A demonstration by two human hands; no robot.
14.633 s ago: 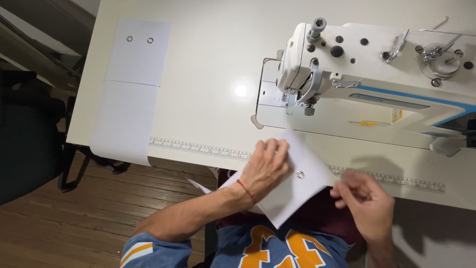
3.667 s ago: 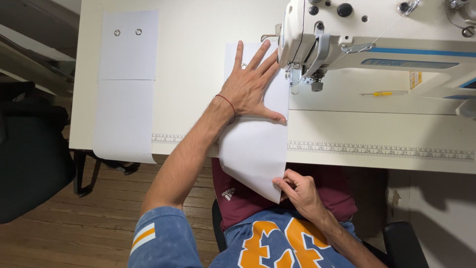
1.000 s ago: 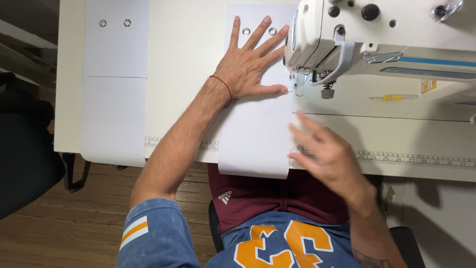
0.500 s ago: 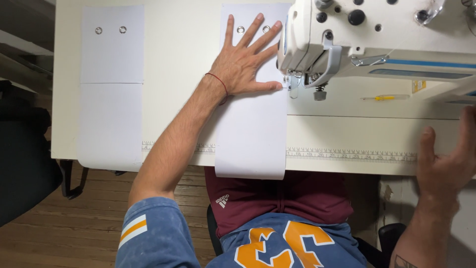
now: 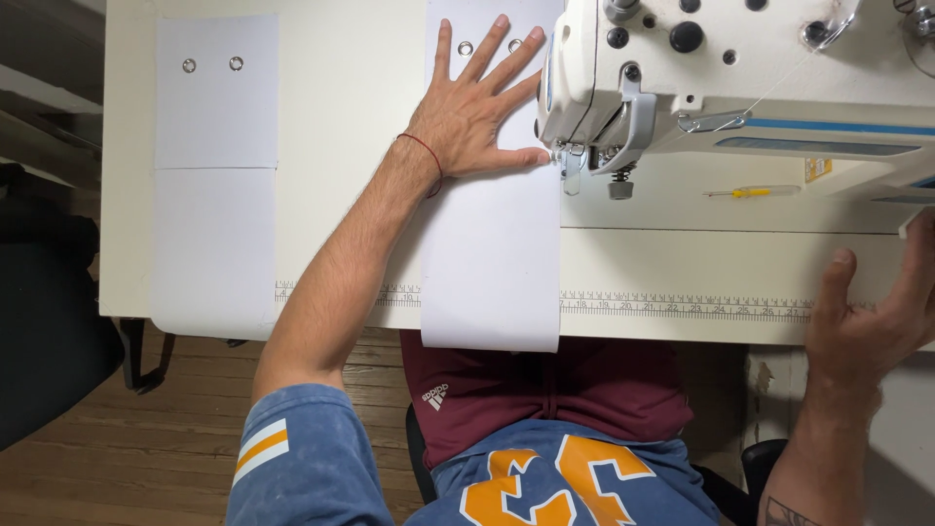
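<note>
1. The left hand (image 5: 474, 112) lies flat and spread on a white fabric panel (image 5: 492, 248), fingers splayed toward the far edge and the thumb stretched out to the right. Nothing is gripped; the palm presses down, which I judge keeps the cloth from sliding on the smooth table.

2. The thumb tip sits just beside the presser foot (image 5: 571, 166) of the white industrial sewing machine (image 5: 740, 73), so the panel's right edge lines up under the needle area. This placement looks meant to steady the edge right where stitching would land.

3. Two metal eyelets (image 5: 466, 48) show in the panel between the spread fingers, at its far end. The near end of the panel hangs over the table edge, toward the person's lap.

4. The right hand (image 5: 867, 321) is well off to the right, at the near edge of the table (image 5: 341, 117), fingers curled loosely and thumb raised. It holds no cloth; whether it grips the table edge or something under it I cannot tell.

5. A printed measuring strip (image 5: 682, 305) runs along the table's near edge, between the two hands.

6. Well to the left of the left hand lies a second white panel with eyelets (image 5: 214, 175), flat and untouched, also overhanging the edge.

7. A small yellow-handled tool (image 5: 742, 192) rests on the machine bed, right of the presser foot.
</note>
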